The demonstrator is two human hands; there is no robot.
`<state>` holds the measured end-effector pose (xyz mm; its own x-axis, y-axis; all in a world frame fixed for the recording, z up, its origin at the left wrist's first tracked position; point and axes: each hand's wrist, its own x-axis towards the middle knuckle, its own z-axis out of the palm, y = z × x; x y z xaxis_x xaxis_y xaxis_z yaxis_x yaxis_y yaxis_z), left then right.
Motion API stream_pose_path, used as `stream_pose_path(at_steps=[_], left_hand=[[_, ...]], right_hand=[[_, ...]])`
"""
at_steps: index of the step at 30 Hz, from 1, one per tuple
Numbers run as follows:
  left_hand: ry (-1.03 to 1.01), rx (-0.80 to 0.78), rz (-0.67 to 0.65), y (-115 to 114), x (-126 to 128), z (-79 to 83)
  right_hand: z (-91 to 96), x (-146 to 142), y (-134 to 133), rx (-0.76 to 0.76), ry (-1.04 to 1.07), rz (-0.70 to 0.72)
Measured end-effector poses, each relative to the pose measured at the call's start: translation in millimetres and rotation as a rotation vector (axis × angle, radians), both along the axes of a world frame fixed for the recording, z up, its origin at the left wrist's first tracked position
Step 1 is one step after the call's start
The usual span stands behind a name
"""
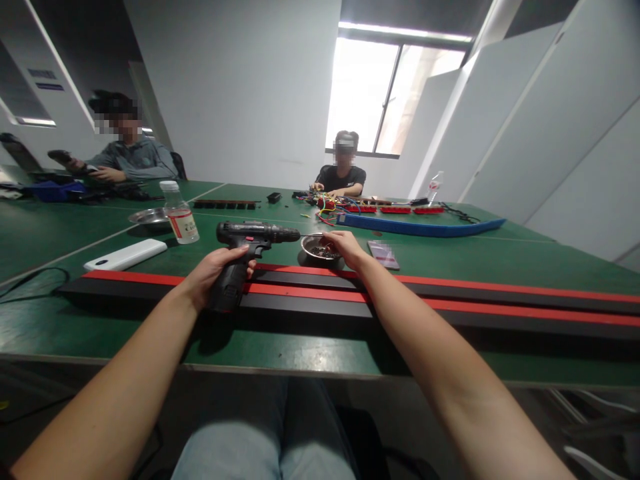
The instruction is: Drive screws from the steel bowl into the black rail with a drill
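My left hand (216,270) is wrapped round the grip of a black cordless drill (255,233), which points right with a thin bit in its chuck. At the tip of that bit is my right hand (345,245), its fingers closed together over the edge of a small metal bowl (309,257) of small metal parts, perhaps screws. What those fingers hold, if anything, is too small to make out. Below both hands, two long black bars with red top strips (310,295) lie side by side across the table.
A plastic bottle (181,217), a white oblong case (127,255) and another metal bowl (150,217) are on the left. Behind the right hand lie a phone-like slab (383,255) and a long blue bar (425,225). Two people sit across the green table (300,347), one by coloured wires.
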<state>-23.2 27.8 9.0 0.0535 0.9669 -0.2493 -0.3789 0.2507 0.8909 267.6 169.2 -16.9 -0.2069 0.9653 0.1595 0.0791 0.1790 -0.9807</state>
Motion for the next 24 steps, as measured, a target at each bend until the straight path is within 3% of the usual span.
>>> stream_pose_path(at_steps=[7,16,24], left_hand=[[0.007,0.008,0.016,0,0,-1.1],[0.041,0.047,0.001,1,-2,-3.9],[0.261,0.196,0.026,-10,2,-4.9]], right_hand=[[-3.3,1,3,0.01,-0.005,0.011],[6.1,-2,-8,-0.006,-0.07,-0.016],[3.8,-4,-3,-0.006,-0.063,0.023]])
